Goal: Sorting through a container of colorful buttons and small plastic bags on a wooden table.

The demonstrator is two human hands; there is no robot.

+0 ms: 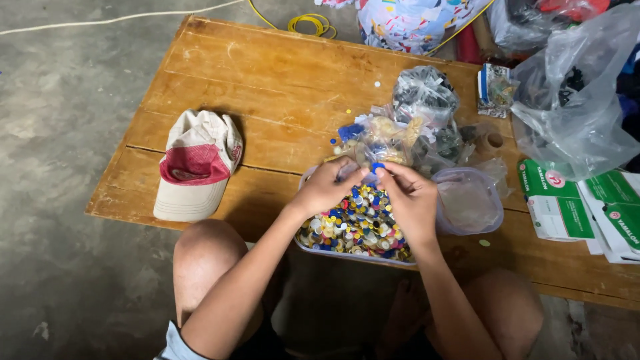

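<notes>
Red-and-cream cap [197, 165], blue, yellow and white bottle caps [360, 223], green-and-white boxes [557, 200].

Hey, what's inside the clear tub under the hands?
The tub holds a heap of small caps, blue, yellow and white. Both hands cover part of the heap, and its bottom layers cannot be seen.

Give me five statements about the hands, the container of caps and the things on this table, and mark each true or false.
1. Both hands, left hand and right hand, meet over the clear container of small coloured caps. True.
2. A small blue piece sits between the fingertips. True.
3. The cap lies to the right of the container. False: it lies to its left.
4. The table is metal. False: it is wooden planks.
5. Green and white boxes lie at the right edge. True.
</notes>
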